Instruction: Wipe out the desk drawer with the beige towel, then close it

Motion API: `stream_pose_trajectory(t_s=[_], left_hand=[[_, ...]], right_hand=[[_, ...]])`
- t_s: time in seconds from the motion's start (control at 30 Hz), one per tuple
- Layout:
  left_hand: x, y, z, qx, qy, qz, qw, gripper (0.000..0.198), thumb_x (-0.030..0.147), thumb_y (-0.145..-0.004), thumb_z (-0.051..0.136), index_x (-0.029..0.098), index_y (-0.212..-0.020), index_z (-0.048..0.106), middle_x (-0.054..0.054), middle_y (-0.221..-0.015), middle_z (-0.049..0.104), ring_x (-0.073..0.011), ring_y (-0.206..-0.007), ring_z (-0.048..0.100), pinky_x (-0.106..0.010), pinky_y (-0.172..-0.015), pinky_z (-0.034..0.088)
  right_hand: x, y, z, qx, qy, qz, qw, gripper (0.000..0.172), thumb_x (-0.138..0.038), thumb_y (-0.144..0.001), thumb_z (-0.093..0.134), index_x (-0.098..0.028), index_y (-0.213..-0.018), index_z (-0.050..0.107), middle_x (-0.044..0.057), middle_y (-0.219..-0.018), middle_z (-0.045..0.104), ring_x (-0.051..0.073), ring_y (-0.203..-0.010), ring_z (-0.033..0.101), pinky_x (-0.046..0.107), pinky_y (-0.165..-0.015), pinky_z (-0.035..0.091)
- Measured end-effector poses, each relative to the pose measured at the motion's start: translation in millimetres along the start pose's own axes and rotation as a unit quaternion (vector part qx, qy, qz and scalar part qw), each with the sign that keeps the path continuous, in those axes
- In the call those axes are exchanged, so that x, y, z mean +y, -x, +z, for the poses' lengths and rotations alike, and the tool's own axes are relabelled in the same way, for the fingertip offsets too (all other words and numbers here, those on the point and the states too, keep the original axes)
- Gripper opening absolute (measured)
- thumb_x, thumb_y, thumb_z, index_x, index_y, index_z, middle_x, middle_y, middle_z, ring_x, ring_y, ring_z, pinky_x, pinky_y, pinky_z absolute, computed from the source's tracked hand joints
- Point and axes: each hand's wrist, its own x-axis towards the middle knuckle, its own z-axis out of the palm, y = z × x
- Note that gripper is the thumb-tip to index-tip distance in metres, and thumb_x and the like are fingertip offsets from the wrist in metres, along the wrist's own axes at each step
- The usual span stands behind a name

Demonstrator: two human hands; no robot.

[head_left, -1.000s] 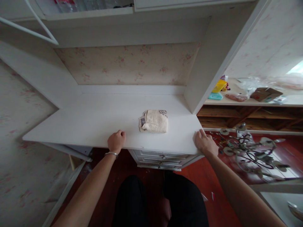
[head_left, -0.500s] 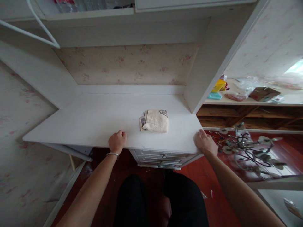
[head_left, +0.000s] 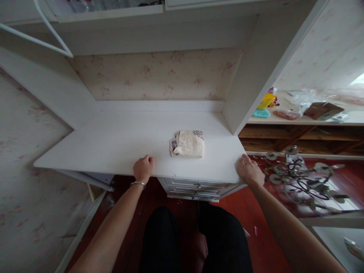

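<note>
A folded cream towel [head_left: 191, 145] with a dark pattern at one corner lies on the white desk [head_left: 125, 132]. Its left end shows loose, greyish layers. My left hand [head_left: 143, 167] rests as a fist on the desk's front edge, left of the towel and apart from it; a silver bangle circles the wrist. At the desk's front right corner, my right hand [head_left: 250, 169] is also curled into a fist against the top. Neither hand touches the towel, and nothing shows in either one.
Below the desk is a drawer unit [head_left: 196, 187]. A chandelier [head_left: 307, 182] lies on the red floor at right, before a low shelf [head_left: 273, 132] bearing a cardboard box [head_left: 324, 110] and plastic bags. Overhead are a cupboard [head_left: 108, 11] and a white bent bar [head_left: 54, 34].
The whole view has shifted slightly, so everything sits a little further right and higher. Both hands and the towel keep their places on the desk.
</note>
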Motion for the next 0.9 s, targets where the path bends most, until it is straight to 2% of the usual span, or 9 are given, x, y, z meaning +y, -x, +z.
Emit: stream_pose_trajectory(t_s=[0.53, 0.9], left_hand=[[-1.6, -0.4, 3.7, 0.016, 0.003, 0.01, 1.0, 0.041, 0.032, -0.092, 0.031, 0.019, -0.087, 0.069, -0.012, -0.08, 0.068, -0.0245, -0.075, 0.062, -0.031, -0.064, 0.037], [-1.9, 0.1, 2.5, 0.007, 0.011, 0.003, 1.0, 0.04, 0.033, -0.092, 0.033, 0.019, -0.088, 0.07, -0.012, -0.082, 0.067, -0.0233, -0.075, 0.061, -0.03, -0.064, 0.036]], right_hand=[[3.7, -4.4, 4.8, 0.003, 0.0, -0.008, 1.0, 0.056, -0.051, -0.095, 0.012, -0.034, -0.143, 0.036, 0.014, -0.133, 0.049, 0.035, -0.117, 0.051, 0.053, -0.093, 0.04], [5.4, -5.6, 7.1, 0.008, -0.001, -0.011, 1.0, 0.056, -0.051, -0.095, 0.012, -0.035, -0.143, 0.036, 0.013, -0.135, 0.048, 0.034, -0.117, 0.051, 0.053, -0.094, 0.039]])
